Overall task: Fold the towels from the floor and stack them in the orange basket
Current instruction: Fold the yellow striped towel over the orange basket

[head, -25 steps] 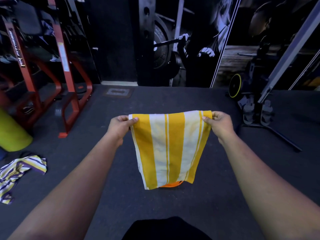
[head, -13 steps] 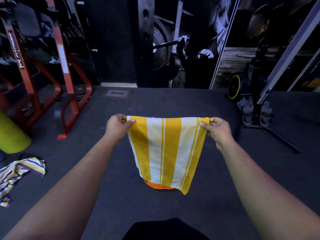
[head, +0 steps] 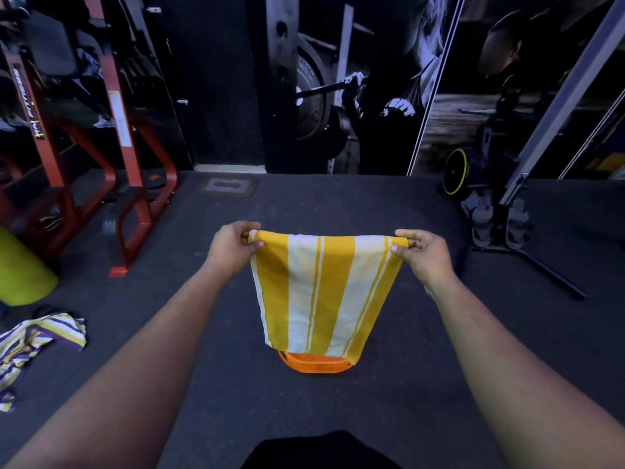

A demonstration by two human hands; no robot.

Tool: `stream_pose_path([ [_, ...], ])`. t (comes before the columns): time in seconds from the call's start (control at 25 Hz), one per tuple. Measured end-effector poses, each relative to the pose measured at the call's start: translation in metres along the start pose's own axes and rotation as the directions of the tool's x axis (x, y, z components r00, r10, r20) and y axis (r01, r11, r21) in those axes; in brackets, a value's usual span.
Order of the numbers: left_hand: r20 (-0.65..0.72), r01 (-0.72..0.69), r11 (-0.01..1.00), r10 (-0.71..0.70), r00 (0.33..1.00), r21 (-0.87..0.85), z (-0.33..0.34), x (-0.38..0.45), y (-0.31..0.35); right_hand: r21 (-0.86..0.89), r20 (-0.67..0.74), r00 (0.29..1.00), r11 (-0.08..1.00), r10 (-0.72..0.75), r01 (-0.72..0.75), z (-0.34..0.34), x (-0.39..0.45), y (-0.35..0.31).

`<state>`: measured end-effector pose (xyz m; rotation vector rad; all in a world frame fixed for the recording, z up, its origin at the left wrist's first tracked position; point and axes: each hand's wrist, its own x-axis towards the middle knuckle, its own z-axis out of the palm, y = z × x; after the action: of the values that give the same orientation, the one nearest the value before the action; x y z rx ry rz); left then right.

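On the dark gym floor, straight ahead of us:
Basket: orange basket (head: 316, 363), rounded rim, only near edge visible below towel hem; contents hidden, we can't tell what's in it.
Towel pos: yellow-and-white striped towel (head: 321, 292) hangs in air between both hands, directly over basket, lower hem just above/at rim – contact unclear.
Towel axis: top edge runs left–right, level; stripes run top to bottom; cloth hangs vertical, narrowing slightly toward hem. Looks doubled over at top edge.
Left hand: left hand (head: 233, 247) – thumb + fingers pinch upper left corner.
Right hand: right hand (head: 421, 253) – fingers curled, pinching upper right corner.
Materials: towel soft woven, broad yellow bands w/ thin white lines; floor (head: 236, 384) dark speckled rubber matting.
Other cloth: purple-yellow-white striped towel (head: 37, 343) crumpled on floor far left, well apart from basket.
Surrounds: red steel rack (head: 125, 170) back left; lime-green cylinder (head: 23, 272) left edge; black weight stand w/ yellow-rimmed plate (head: 456, 170) back right.
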<state>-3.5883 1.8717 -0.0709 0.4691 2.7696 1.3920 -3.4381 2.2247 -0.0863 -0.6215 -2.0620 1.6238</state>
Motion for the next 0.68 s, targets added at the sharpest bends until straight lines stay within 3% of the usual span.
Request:
stream_pose_path([
  [0.12, -0.055, -0.059, 0.944, 0.081, 0.995, 0.325, -0.002, 0.000, 0.009, -0.307, -0.043, 0.995, 0.949, -0.086, 0.069, -0.003, 0.001, -0.001],
  [0.2, -0.085, -0.072, 0.923, 0.112, 0.990, 0.377, -0.001, 0.000, 0.012, -0.459, -0.048, 0.982, 0.877, -0.185, 0.143, -0.007, 0.001, -0.001],
  [0.28, -0.070, -0.064, 0.987, 0.075, 0.995, 0.147, -0.001, 0.001, 0.012, -0.432, -0.029, 0.964, 0.873, -0.265, 0.227, -0.010, 0.003, -0.004],
  [0.32, -0.054, -0.029, 0.998, 0.027, 0.998, -0.051, -0.002, -0.001, 0.012, -0.313, -0.020, 0.961, 0.915, -0.276, 0.256, -0.011, 0.005, -0.007],
  [0.36, -0.038, 0.004, 0.972, -0.014, 0.999, -0.236, -0.002, -0.004, 0.014, -0.109, -0.007, 0.965, 0.960, -0.261, 0.259, -0.011, 0.004, -0.013],
  [0.44, -0.018, 0.029, 0.891, -0.042, 0.999, -0.454, -0.001, -0.005, 0.026, 0.277, 0.077, 0.973, 0.942, -0.218, 0.189, -0.009, 0.003, -0.021],
  [0.52, -0.037, 0.004, 0.793, -0.033, 0.999, -0.609, -0.005, 0.004, 0.050, 0.250, 0.197, 0.970, 0.964, -0.139, 0.088, -0.004, -0.002, -0.012],
  [0.6, -0.033, -0.040, 0.628, 0.023, 0.999, -0.777, -0.013, 0.013, 0.071, 0.193, 0.232, 0.971, 0.981, -0.049, 0.003, 0.004, -0.012, 0.004],
  [0.64, 0.008, -0.032, 0.590, 0.065, 0.998, -0.807, -0.019, 0.017, 0.071, 0.256, 0.201, 0.979, 0.966, -0.028, -0.025, 0.009, -0.014, 0.005],
  [0.68, 0.077, 0.007, 0.645, 0.080, 0.994, -0.764, -0.021, 0.014, 0.060, 0.321, 0.165, 0.986, 0.946, -0.015, -0.039, 0.013, -0.013, 0.003],
])
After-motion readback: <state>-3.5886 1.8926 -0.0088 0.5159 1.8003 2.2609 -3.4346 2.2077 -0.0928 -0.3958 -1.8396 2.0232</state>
